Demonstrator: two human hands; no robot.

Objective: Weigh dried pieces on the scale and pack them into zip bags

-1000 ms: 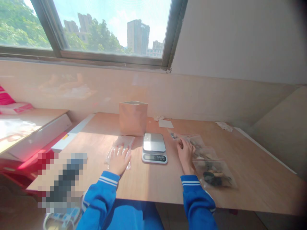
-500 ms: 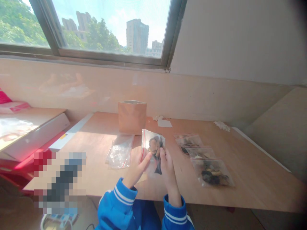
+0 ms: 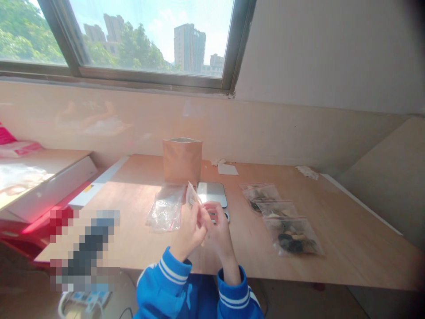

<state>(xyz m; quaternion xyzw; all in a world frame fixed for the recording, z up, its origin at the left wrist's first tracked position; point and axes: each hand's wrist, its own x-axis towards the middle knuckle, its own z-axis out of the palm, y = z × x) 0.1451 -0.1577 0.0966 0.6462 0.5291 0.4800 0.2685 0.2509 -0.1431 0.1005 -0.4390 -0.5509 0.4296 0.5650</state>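
Observation:
Both my hands are raised together over the near edge of the wooden table (image 3: 348,248). My left hand (image 3: 189,230) and my right hand (image 3: 217,230) pinch a small clear plastic bag (image 3: 192,197), which I see nearly edge-on; my fingers cover most of it. Just behind my hands sits a small digital scale (image 3: 211,193) with a steel platform. A heap of empty clear bags (image 3: 165,209) lies to the left of my hands.
A tan paper pouch (image 3: 182,160) stands open behind the scale. Three filled clear bags with dark contents (image 3: 282,219) lie in a row at the right. A white slip (image 3: 227,169) and crumpled scraps (image 3: 307,172) lie by the wall. A lower table (image 3: 36,177) is at the left.
One second ago my hands lay flat on the table, left on the empty bags, right by the filled ones. Since then they lifted a bag together and turned it edge-on.

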